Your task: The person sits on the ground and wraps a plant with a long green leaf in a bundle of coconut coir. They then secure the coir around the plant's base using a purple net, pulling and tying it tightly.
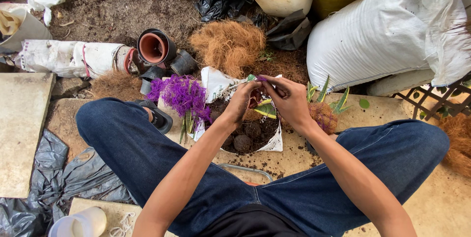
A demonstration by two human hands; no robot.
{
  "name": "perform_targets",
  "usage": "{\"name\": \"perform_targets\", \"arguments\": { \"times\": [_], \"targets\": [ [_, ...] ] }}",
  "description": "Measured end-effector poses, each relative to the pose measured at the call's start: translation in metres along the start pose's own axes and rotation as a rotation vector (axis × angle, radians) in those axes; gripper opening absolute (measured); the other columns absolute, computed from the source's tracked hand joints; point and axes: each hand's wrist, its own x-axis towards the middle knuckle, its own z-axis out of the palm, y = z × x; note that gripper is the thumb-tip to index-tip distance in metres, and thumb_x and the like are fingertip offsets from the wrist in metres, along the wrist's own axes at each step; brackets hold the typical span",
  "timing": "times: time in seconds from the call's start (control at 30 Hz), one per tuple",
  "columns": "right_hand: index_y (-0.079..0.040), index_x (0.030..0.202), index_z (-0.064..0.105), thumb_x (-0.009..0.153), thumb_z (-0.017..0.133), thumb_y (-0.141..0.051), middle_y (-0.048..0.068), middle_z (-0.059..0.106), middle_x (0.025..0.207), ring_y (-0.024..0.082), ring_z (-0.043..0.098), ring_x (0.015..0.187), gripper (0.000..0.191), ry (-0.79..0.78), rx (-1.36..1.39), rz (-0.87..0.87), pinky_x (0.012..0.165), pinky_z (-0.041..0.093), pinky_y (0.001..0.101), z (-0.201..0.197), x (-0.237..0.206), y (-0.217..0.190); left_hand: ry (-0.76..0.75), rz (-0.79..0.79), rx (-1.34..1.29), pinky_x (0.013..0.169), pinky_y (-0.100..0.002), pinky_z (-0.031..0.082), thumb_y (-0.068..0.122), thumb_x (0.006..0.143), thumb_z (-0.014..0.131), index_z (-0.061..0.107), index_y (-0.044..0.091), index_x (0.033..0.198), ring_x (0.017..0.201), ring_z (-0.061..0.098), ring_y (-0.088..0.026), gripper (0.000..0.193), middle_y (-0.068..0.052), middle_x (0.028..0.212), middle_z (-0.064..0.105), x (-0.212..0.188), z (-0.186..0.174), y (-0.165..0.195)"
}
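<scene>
A small plant [266,108] with yellow-edged green leaves sits between the two hands, over an open white bag of soil balls [250,136]. The left hand [240,102] has its soil-dusted fingers [251,89] bunched together, pinching at the plant's top along with a thin purple strand [261,78]. The right hand [290,100] meets it from the other side, its fingertips pressed close against the left ones, so that both pinch the same spot; what exactly lies between them cannot be made out. Just beside the left hand's fingers, on the outer side, lies a tuft of purple fibre [182,95]. Beyond the fingertips sits a mound of brown coconut fibre [228,45], with dark plastic pots [156,48] well off to the left of it. Near the right wrist stands another plant with a net-wrapped root ball [324,114], and farther off, a large white sack [387,36].
</scene>
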Motion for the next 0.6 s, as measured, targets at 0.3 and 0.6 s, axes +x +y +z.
{"name": "perform_targets", "arguments": {
  "times": [0.3, 0.6],
  "targets": [
    [-0.010, 0.124, 0.074, 0.094, 0.077, -0.013, 0.006, 0.076, 0.101, 0.015, 0.070, 0.071, 0.030, 0.008, -0.240, -0.158, 0.063, 0.057, 0.0285, -0.004, 0.002, -0.004, 0.001, 0.011, 0.218, 0.063, -0.027, 0.040, 0.054, 0.098, 0.060, 0.064, 0.009, 0.097, 0.068, 0.047, -0.008, 0.045, 0.004, 0.077, 0.053, 0.003, 0.000, 0.003],
    [-0.007, 0.114, 0.078, 0.094, 0.077, -0.010, 0.003, 0.073, 0.086, 0.009, 0.055, 0.060, 0.021, 0.085, -0.146, -0.029, 0.050, 0.042, 0.0270, -0.012, 0.002, -0.015, 0.026, 0.061, 0.176, 0.060, -0.022, 0.044, 0.052, 0.104, 0.047, 0.071, 0.006, 0.122, 0.068, 0.052, -0.006, 0.055, 0.003, 0.083, 0.065, -0.004, 0.003, 0.018]
  ]
}}
